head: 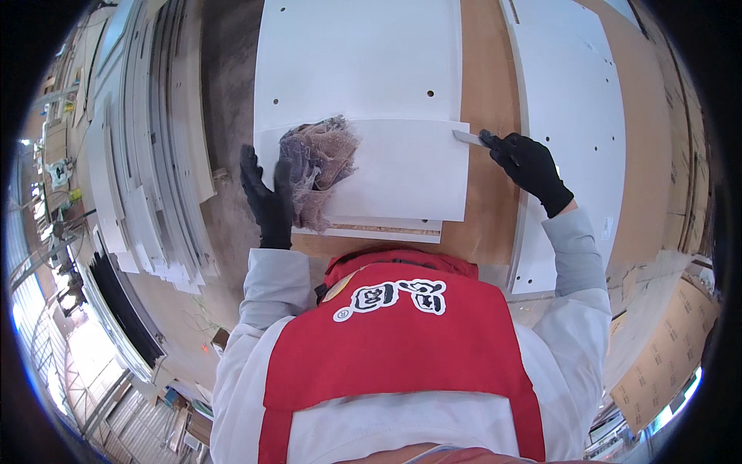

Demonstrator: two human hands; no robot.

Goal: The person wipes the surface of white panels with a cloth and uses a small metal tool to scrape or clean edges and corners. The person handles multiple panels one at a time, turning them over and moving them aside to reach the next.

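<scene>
My right hand (pixel 530 168), in a black glove, grips a flat-bladed knife or scraper (pixel 469 137). Its pale blade reaches over the right edge of a small white board (pixel 400 168). This board lies on a larger white panel (pixel 356 58) with several dark round holes. A frayed brown and grey rag (pixel 322 165) sits crumpled on the left part of the small board. Beside the rag, at the board's left edge, my gloved left hand (pixel 269 197) has its fingers apart. Its inner side overlaps the rag's edge, so contact is hard to judge.
Brown cardboard (pixel 490 69) lies beneath the panels. To the right is another white panel with drilled holes (pixel 574 116), with more cardboard (pixel 640 145) beyond it. Stacked long boards (pixel 156 145) stand on the left, across a strip of grey floor (pixel 229 75).
</scene>
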